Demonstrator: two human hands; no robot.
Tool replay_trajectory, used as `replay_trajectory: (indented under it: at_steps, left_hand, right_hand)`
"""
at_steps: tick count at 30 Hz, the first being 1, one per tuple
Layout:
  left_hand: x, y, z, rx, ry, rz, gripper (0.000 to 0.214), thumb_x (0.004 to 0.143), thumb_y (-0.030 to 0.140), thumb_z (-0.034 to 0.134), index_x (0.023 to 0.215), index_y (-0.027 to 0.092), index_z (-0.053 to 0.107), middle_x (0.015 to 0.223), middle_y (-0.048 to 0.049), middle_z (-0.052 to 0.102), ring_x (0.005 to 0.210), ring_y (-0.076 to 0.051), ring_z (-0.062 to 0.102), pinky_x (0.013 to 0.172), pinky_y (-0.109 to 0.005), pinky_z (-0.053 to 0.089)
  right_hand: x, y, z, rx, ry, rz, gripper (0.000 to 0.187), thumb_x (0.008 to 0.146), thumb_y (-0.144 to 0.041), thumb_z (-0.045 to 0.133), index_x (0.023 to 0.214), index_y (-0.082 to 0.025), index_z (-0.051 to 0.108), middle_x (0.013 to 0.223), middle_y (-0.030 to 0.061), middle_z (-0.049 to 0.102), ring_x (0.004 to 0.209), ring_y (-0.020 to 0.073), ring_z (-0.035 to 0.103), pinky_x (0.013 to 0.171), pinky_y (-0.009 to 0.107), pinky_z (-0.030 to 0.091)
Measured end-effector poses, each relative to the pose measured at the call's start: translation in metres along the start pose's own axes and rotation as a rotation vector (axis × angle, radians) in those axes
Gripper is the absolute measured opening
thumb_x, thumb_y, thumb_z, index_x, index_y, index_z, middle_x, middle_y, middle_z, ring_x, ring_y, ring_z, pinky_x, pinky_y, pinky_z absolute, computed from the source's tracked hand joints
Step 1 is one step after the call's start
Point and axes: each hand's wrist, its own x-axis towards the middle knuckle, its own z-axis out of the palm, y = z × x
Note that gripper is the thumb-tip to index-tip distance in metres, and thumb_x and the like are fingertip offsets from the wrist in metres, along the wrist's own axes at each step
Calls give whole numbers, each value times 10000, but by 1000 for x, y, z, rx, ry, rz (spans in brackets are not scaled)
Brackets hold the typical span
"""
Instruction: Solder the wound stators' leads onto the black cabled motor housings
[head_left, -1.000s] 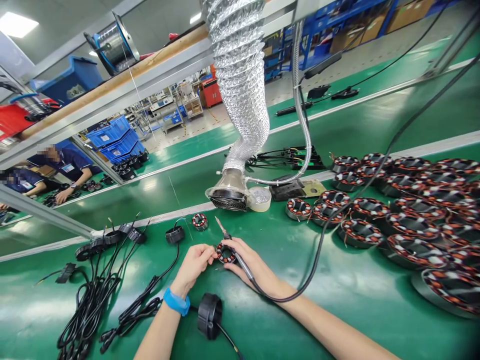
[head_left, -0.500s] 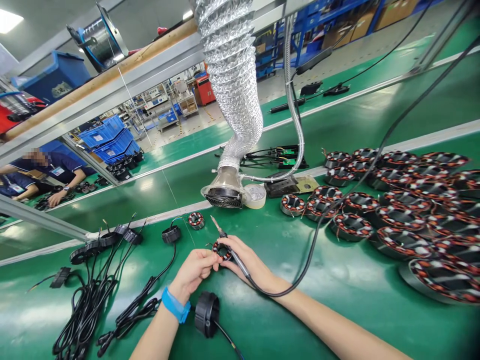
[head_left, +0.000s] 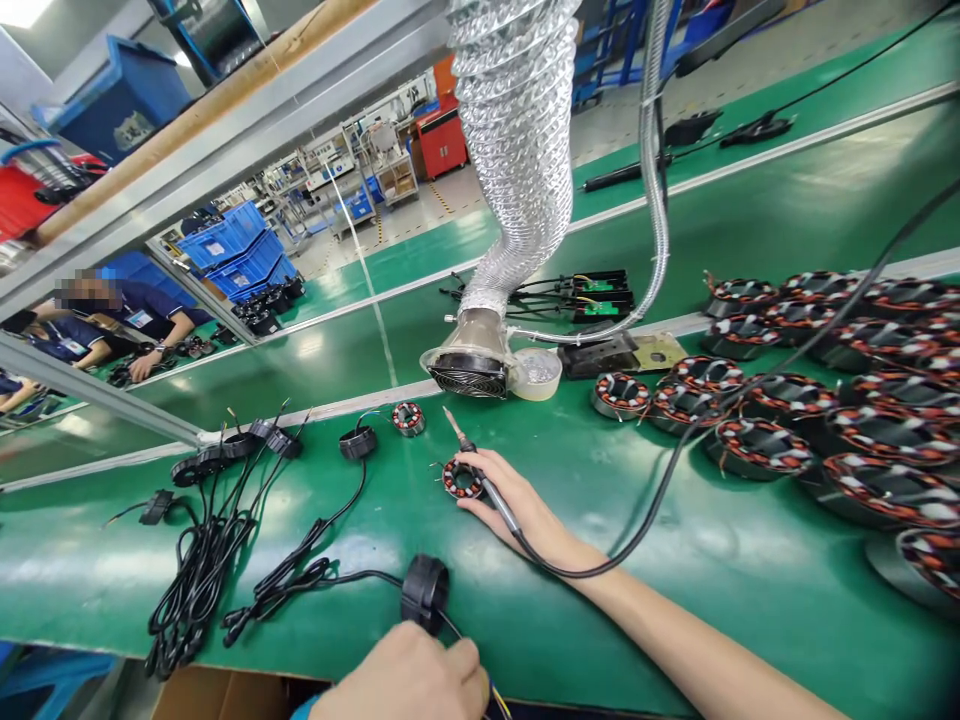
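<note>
My right hand (head_left: 517,500) is closed around a soldering iron (head_left: 499,503) and a small stator (head_left: 460,480) wound with copper wire. The iron's tip points up and away, past the stator. At the near edge, my left hand (head_left: 412,675) has its fingers curled on a cable with thin coloured wires (head_left: 496,698) at its end; the fingertips are partly hidden. Just beyond it, a black round housing (head_left: 424,592) stands on the green bench, joined to that cable. Another small stator (head_left: 408,418) lies farther back, next to a black cabled housing (head_left: 357,441).
Black cables (head_left: 202,570) with housings lie bundled on the left. Rows of larger stators (head_left: 832,400) fill the right. A fume extraction hose (head_left: 517,130) ends in a grille (head_left: 471,375), beside a round tub (head_left: 536,375). The iron's cord (head_left: 652,520) crosses the bench. A co-worker (head_left: 142,310) sits far left.
My left hand has left the stator and come down towards me to the black housing's cable. My right hand still holds the soldering iron and stator. The view has shifted.
</note>
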Motion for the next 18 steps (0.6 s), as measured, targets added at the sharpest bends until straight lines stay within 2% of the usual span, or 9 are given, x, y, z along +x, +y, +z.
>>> replay_trajectory:
  at_steps: [3,5,7,13,15,18]
  left_hand:
    - [-3,3,16,249,-24,40,157,940,185,567,1031,104,666,1059,-114,729,484,-113,576,381,-308,262]
    - [-5,-1,22,338,7,2,270,959,176,508,1183,84,628,1217,-169,688,526,-129,607,404,-306,327]
    - [-6,-6,24,390,16,-69,327,968,158,468,1260,73,589,1263,-187,665,582,-148,634,443,-301,395]
    - [2,-19,31,455,80,-226,257,920,94,503,1149,76,619,1151,-153,681,639,-176,627,494,-300,456]
    - [7,-25,32,432,164,-296,243,910,81,518,1136,97,607,1064,-118,679,642,-182,620,505,-306,461]
    - [17,-37,29,355,367,-450,111,949,132,520,1020,144,605,852,-44,644,613,-183,605,506,-299,446]
  right_hand:
    - [0,0,-2,-8,13,8,487,939,-220,621,1384,-285,433,1212,90,576,1096,228,611,971,369,511]
    - [0,1,-3,-16,19,8,496,934,-220,628,1385,-286,433,1213,89,577,1092,229,613,969,367,512]
    - [0,2,-3,-21,21,8,502,930,-221,632,1386,-286,434,1225,89,574,1105,232,611,978,371,508]
    - [-2,3,-2,-33,15,33,514,929,-243,640,1396,-299,430,1274,88,558,1166,239,591,1031,389,485]
    - [-3,3,-2,-51,18,33,519,929,-257,642,1401,-304,429,1297,90,547,1190,243,579,1044,396,478]
    - [-2,3,-2,-72,24,28,511,937,-277,628,1405,-302,427,1303,96,540,1190,247,581,1038,403,487]
